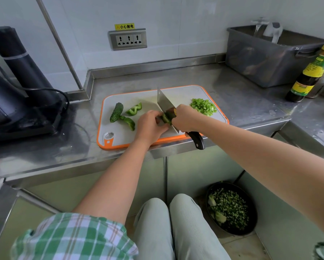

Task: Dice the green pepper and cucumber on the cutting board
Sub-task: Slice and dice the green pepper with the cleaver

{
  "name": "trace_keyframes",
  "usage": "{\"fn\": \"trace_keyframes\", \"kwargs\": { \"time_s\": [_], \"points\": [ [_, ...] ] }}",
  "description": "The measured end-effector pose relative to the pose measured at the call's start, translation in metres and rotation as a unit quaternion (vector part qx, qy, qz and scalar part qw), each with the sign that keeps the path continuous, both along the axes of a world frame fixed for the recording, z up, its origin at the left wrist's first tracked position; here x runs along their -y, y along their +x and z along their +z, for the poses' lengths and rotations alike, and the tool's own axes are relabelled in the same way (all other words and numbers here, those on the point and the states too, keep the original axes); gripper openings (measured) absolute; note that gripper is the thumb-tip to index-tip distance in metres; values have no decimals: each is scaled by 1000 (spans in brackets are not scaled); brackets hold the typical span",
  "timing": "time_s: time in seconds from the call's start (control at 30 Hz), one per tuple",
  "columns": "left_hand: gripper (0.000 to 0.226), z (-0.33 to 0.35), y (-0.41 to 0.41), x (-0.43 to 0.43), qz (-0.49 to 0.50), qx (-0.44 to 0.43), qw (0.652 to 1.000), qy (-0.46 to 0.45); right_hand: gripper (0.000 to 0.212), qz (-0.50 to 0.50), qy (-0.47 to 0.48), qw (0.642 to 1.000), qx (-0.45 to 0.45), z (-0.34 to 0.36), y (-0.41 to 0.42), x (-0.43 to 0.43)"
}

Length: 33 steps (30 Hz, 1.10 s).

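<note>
At lower right a black bowl (254,212) is holding chopped greens (230,205), and on the bench's (232,91) cutting board (123,132) the left hand (150,126) is holding green pepper (165,118), the right hand (185,119) gripping the knife (164,102), the cucumber (116,112) lying left.
</note>
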<state>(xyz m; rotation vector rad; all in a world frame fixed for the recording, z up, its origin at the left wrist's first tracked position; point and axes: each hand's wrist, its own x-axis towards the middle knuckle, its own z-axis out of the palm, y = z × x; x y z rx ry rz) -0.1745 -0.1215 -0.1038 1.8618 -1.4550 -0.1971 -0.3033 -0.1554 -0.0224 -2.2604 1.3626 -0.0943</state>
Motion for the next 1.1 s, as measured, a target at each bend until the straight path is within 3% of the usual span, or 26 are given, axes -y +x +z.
{"fn": "trace_keyframes", "kwargs": {
  "time_s": [0.17,0.33,0.57,0.77,0.9,1.1],
  "points": [
    [40,3,-3,-2,5,-5,1000,4,4,-39,5,997,65,-14,-1,10],
    [42,2,-2,0,10,-18,1000,-7,21,-67,3,989,134,-27,-15,14],
    [40,-1,-2,1,8,-9,1000,-2,9,-39,57,992,105,0,-21,12],
    [38,-3,-1,2,7,4,1000,-4,11,-33,75,995,58,6,-23,7],
    [48,-5,-5,4,18,25,999,-10,6,-65,57,990,112,7,-29,16],
    [31,4,0,8,53,96,994,16,9,-116,63,977,167,3,-42,33]
  ]
}}
